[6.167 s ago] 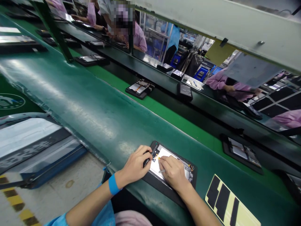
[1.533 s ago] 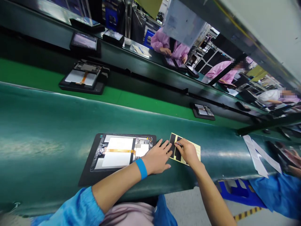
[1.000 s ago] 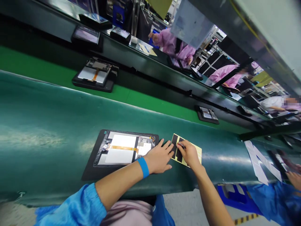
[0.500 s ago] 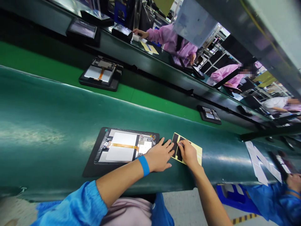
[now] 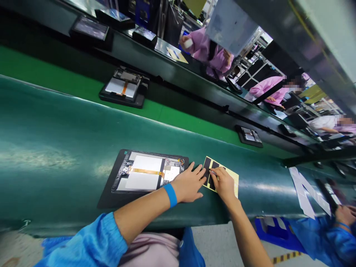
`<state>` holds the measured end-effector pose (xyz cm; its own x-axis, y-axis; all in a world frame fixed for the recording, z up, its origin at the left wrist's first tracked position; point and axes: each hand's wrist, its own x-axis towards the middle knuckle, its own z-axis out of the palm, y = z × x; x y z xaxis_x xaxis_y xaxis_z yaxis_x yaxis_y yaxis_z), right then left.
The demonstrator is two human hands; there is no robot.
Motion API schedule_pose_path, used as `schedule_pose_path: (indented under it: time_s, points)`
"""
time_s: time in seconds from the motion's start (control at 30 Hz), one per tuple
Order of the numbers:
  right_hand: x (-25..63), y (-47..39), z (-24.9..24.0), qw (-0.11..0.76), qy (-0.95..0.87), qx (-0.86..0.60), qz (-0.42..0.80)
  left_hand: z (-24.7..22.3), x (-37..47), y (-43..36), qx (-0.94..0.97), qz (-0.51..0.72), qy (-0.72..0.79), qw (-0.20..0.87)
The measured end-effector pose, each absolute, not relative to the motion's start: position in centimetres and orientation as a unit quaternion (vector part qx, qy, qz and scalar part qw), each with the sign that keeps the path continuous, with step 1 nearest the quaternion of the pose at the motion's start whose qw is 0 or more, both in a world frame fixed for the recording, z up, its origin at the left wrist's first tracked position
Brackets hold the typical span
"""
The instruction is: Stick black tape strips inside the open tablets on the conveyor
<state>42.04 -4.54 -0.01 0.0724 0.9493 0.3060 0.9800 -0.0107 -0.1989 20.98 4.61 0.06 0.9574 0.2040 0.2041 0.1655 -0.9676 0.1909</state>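
Observation:
An opened tablet with its inner parts showing lies on a black pad on the green bench. My left hand, with a blue wristband, rests with spread fingers between the tablet's right edge and a yellow sheet bearing black strips. Its fingertips touch the sheet's left edge. Over the sheet, my right hand has thumb and fingers pinched together at a black strip. Whatever small thing may be between those fingers is too small to make out.
Two opened devices sit on the bright green belt behind the bench. White strips lie at the right, near another person's hand. People in pink work across the line.
My right hand has shifted slightly left over the sheet, still pinched. The devices on the belt have moved a little to the right. Across the line, a person's hand has lifted a white object.

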Motion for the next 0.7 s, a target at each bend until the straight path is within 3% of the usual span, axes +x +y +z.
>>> schedule_pose_path:
  time_s: [0.27,0.7]
  points:
    - [41.8,-4.6,0.1,0.207,-0.656,-0.724,-0.045,0.4,21.0,4.6,0.986,0.106,0.095,0.084]
    - [42.1,-3.5,-0.2,0.156,-0.602,-0.783,0.016,0.3,21.0,4.6,0.987,0.102,0.094,0.082]
